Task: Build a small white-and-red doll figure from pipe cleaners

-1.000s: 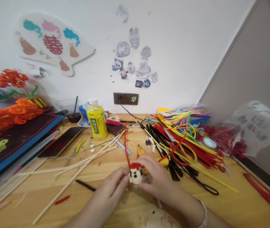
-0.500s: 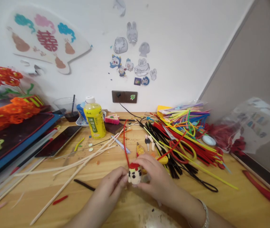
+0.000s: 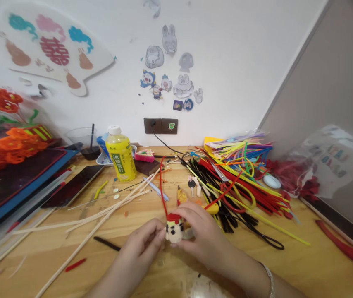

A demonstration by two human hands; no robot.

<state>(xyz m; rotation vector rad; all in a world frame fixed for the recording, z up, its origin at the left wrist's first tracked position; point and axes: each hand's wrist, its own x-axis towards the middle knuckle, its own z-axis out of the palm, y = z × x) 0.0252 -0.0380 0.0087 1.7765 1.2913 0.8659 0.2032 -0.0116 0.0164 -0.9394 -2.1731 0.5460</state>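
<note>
Left hand point(image 3: 142, 244): fingertips pinched at doll head point(image 3: 174, 232)'s side | right hand point(image 3: 206, 234): thumb and fingers curved round it (grip lightly, avoiding squashing)

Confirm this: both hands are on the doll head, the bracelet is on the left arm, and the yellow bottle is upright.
The bracelet is wrong: the head view shows it on the right arm. The left hand and right hand are on the doll head, and the yellow bottle is upright.

Soft light leaves pale glare on the tabletop point(image 3: 206, 289), while the edges blur and stretch.
</note>
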